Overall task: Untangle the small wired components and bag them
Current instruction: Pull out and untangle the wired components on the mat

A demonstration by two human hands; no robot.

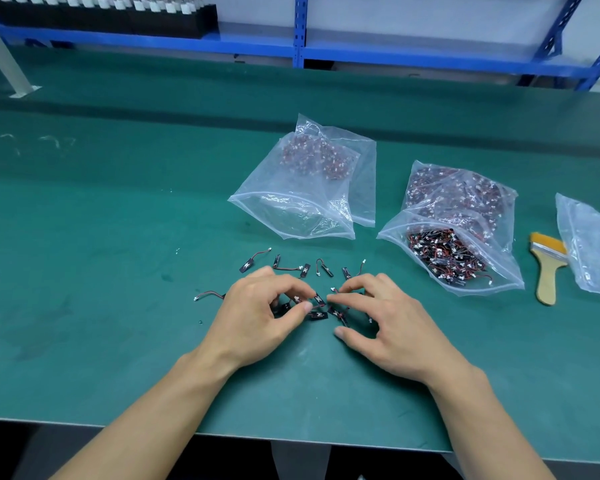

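Near edge of the green bench point(118, 271), centre: both hands work over a tangle of wired components point(317, 315). The left hand point(260, 317) has its fingers curled, thumb and forefinger pinching one piece in the tangle. The right hand point(388, 323) has bent fingers with tips on the tangle and thumb spread; can't tell if it grips. Just beyond, loose components point(248, 265) lie singly. Farther: mostly empty open bag point(291, 216) centre, stuffed open bag point(503, 271) right, brush point(548, 268) beside it. Blue shelving point(300, 29) at the far side.
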